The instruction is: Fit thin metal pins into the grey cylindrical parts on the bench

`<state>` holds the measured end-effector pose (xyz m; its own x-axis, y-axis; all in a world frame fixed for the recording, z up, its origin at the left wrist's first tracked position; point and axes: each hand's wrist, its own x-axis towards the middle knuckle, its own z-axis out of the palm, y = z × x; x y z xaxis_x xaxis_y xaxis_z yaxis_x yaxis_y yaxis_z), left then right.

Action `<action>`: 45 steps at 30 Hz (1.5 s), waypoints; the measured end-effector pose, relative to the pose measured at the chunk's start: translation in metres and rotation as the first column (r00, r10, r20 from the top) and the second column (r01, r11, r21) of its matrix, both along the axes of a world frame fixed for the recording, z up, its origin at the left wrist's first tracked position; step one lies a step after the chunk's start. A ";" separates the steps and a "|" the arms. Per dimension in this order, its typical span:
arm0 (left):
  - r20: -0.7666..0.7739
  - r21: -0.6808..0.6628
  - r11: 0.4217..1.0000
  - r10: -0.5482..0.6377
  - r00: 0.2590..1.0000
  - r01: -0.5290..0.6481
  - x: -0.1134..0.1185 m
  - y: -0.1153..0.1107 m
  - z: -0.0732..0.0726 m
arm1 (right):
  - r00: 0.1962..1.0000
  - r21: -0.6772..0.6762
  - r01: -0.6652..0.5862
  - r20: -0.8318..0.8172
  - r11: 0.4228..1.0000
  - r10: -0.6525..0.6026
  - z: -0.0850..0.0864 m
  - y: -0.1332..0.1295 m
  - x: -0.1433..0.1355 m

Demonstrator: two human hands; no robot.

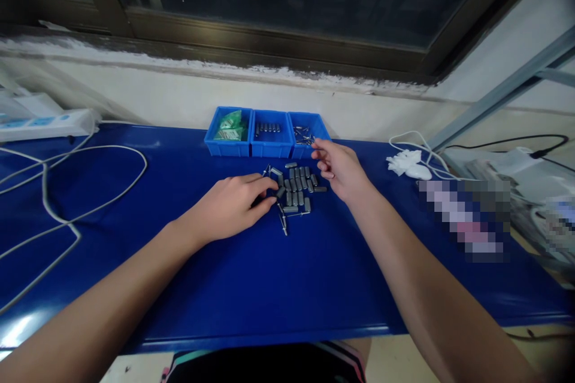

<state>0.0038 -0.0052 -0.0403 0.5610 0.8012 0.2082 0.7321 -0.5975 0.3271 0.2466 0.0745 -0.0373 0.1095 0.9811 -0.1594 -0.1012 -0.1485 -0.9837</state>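
My left hand [233,203] rests on the table, thumb and fingertips closed around the end of a small grey block [281,192] at the pile's left edge. Several similar short grey metal blocks [300,197] lie bunched together, some in rows. Around them lie thin silver pins like blind rivets [283,224]. Over the front right corner of the right blue bin [309,119], my right hand [339,167] hovers with fingers curled in a pinch. What its fingertips hold, if anything, is too small to make out. More silver pins [303,134] lie in that bin.
A middle blue bin [271,149] holds a row of grey blocks; the left blue bin [228,148] holds green packets [231,125]. White cables [45,191] and a power strip [49,125] lie left. Crumpled white tissue [404,163] lies right. A wall stands behind the blue table [251,293].
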 end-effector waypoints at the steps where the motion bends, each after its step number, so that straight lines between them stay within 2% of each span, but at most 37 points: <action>1: -0.009 -0.004 1.000 0.002 1.000 -0.002 0.000 0.000 0.000 | 1.000 0.001 0.004 0.010 1.000 -0.004 0.000 0.000 0.000; 12: -0.022 -0.045 0.999 0.005 1.000 -0.006 0.000 -0.001 0.002 | 0.999 0.005 0.014 0.043 1.000 -0.015 -0.002 0.002 -0.001; 28: -0.037 -0.039 0.999 0.007 0.999 -0.008 -0.001 0.000 -0.001 | 0.999 0.017 0.009 0.051 1.000 -0.010 -0.003 0.002 -0.004; 30: -0.037 -0.037 0.999 0.008 0.999 -0.009 0.000 -0.001 -0.001 | 0.996 0.036 0.011 0.091 0.999 -0.015 -0.003 0.002 -0.004; 32: -0.032 -0.035 0.999 0.003 0.999 -0.005 0.000 -0.001 -0.001 | 0.978 0.128 -0.014 0.210 0.992 -0.014 -0.002 0.000 -0.004; 34: -0.020 -0.029 1.000 -0.003 1.000 0.003 0.000 -0.001 0.000 | 0.899 0.285 -0.145 0.438 0.948 0.005 0.000 -0.005 -0.004; 36: 0.001 0.011 1.000 0.004 1.000 -0.004 -0.001 0.000 0.000 | 0.713 0.371 -0.383 0.701 0.846 0.016 0.004 -0.012 -0.005; 38: 0.026 0.095 0.995 0.021 0.999 -0.023 -0.002 0.001 0.001 | 0.500 0.319 -0.592 0.865 0.740 0.028 0.006 -0.020 -0.008; 40: 0.035 0.181 0.983 0.034 0.999 -0.039 -0.005 0.004 0.000 | 0.358 0.220 -0.710 0.931 0.669 0.074 0.007 -0.028 -0.011; 42: 0.019 0.212 0.976 0.051 0.999 -0.054 -0.007 0.006 -0.002 | 0.282 0.142 -0.772 0.950 0.619 0.135 0.007 -0.033 -0.015; 45: -0.041 0.158 0.984 0.088 0.995 -0.080 -0.011 0.008 -0.006 | 0.229 0.080 -0.809 0.955 0.582 0.187 0.006 -0.038 -0.019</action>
